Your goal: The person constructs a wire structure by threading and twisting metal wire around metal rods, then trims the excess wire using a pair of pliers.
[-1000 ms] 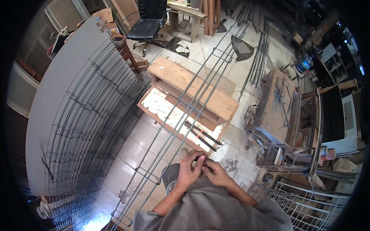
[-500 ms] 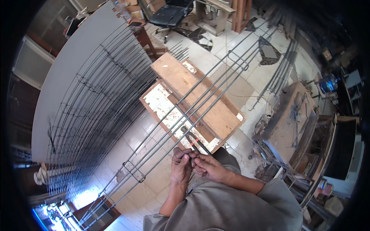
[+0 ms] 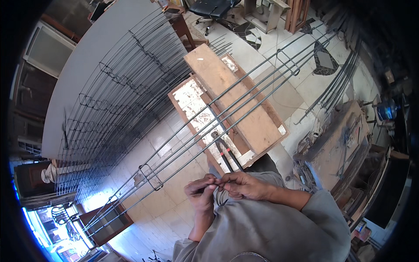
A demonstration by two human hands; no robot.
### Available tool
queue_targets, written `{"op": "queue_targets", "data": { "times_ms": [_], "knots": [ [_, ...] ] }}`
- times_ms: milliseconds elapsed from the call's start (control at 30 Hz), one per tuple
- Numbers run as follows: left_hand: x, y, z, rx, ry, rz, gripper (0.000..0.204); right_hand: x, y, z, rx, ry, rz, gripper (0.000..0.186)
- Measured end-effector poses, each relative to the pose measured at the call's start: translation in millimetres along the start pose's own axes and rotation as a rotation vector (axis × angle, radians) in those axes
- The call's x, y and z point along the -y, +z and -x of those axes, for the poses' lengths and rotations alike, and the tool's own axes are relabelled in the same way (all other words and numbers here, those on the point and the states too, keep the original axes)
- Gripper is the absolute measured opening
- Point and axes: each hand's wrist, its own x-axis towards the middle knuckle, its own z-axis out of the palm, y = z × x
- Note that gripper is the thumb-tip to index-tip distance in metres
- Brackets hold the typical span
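My left hand (image 3: pixel 201 192) and right hand (image 3: pixel 245 186) meet in front of my shirt, fingertips pinched together. Whatever lies between the fingers is too small and hidden to make out. Just beyond them, a pair of pincers (image 3: pixel 225 151) with dark handles and red bands lies on the wooden bench (image 3: pixel 185 97), jaws pointing away. A long cage of steel bars (image 3: pixel 181 153) rests slantwise across the bench, running from lower left to upper right. Square stirrups (image 3: pixel 151 178) ring its bars, one near the lower left and another at the far end. Neither hand touches the cage.
Many finished-looking bar cages (image 3: pixel 126 91) lean against a grey panel (image 3: pixel 78 78) at left. Loose bars (image 3: pixel 334 87) lie on the tiled floor at right, near a cluttered worktable (image 3: pixel 334 137). An office chair (image 3: pixel 214 9) stands at the back.
The view has shifted, so the bench and cage appear farther right. My hands sit a little farther from the pincers, showing more of the handles. Both hands stay pinched together.
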Motion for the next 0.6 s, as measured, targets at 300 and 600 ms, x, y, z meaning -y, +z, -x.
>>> {"op": "queue_targets", "data": {
  "times_ms": [300,600],
  "knots": [
    [-1.1,5.3,-75.1,0.186,0.084,-1.128,0.034,-9.0,-39.9,-7.4,-0.567,-0.266,0.365,0.017],
    [51.0,21.9,-114.4,0.288,-0.148,-1.24,0.03,-29.4,-70.4,-40.9,-0.754,-0.227,0.152,0.015]
  ]
}}
